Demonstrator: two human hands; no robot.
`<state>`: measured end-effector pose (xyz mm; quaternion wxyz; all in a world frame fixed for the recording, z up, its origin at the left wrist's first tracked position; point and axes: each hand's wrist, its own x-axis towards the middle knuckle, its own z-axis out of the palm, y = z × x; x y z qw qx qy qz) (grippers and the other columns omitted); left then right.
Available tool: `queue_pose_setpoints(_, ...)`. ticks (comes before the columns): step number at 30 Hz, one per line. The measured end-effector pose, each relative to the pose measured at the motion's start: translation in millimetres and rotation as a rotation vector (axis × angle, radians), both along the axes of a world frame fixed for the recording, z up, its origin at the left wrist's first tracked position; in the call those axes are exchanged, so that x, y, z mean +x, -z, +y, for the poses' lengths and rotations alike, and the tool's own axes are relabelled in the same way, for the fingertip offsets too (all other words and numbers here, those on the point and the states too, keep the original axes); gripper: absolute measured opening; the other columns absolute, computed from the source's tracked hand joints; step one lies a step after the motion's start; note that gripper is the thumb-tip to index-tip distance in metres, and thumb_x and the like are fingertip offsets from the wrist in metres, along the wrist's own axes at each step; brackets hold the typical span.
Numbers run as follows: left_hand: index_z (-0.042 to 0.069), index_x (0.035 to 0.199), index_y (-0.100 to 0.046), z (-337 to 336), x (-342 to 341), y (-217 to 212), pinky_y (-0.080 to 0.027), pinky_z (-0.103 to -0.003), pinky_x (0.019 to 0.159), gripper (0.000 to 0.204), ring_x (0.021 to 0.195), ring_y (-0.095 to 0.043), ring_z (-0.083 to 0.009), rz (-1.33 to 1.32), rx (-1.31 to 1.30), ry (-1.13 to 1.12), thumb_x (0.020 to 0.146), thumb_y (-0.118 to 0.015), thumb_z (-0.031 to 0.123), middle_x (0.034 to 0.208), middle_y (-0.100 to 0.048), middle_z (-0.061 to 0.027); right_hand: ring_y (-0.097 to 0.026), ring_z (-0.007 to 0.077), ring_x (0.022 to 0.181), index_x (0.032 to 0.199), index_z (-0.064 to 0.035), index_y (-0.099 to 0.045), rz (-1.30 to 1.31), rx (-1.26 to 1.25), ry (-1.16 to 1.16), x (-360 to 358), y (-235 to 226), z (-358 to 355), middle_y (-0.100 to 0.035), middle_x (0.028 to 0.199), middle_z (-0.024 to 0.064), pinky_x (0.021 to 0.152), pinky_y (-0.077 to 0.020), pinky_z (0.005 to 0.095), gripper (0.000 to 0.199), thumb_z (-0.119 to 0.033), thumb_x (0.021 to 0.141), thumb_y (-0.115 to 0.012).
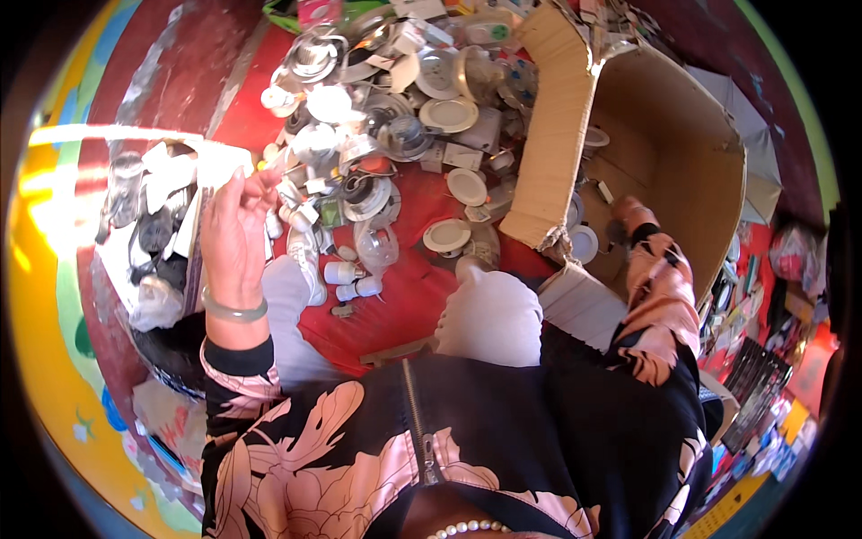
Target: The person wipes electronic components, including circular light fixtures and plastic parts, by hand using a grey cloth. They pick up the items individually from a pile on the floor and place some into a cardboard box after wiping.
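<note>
My left hand (235,241), with a bangle on its wrist, is raised at the left beside the pile of lamps. Its fingers are curled closed at a glaring white piece (223,165), too washed out for its kind to show. My right hand (634,216) reaches inside an open cardboard box (669,135) at the right. Its fingers point down and are partly hidden, so their grip does not show. Close to that hand in the box are a round white downlight (584,243) and a small white block (605,191).
A heap of downlights (449,115), drivers and small boxes covers the red cloth (395,310) ahead. White bulbs (341,273) lie near my left shoe. At the left is a container of dark and white parts (157,229). The box's flap (552,126) sticks up beside the heap.
</note>
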<state>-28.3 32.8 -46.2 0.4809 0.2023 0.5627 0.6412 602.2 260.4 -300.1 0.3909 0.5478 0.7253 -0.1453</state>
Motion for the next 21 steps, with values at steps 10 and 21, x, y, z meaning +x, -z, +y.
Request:
queue_pose_setpoints(10,0.005,0.082,-0.060,-21,-26,-32,-0.040,-0.036,0.092,0.019,0.108,-0.054,-0.0254,-0.345,0.226,-0.136,0.090,-0.058,0.022,0.105,-0.063,-0.0193,-0.064,0.0258,0.072,0.090,-0.0055,-0.067,0.807,0.226,0.003,-270,-260,-19,-0.065,0.074,0.0128,0.068,-0.0487,0.0364,0.023,-0.024,0.079,-0.060)
queue_pose_setpoints(21,0.004,0.093,-0.060,-50,-65,-42,-0.041,-0.033,0.086,0.016,0.100,-0.056,-0.0184,-0.501,0.221,-0.235,0.090,-0.055,0.019,0.099,-0.062,-0.0085,-0.059,0.0371,0.104,0.129,-0.0064,-0.041,0.302,0.273,-0.326,-509,-68,-82,-0.042,0.132,0.0286,0.086,-0.0495,0.0408,0.039,-0.014,0.091,-0.043)
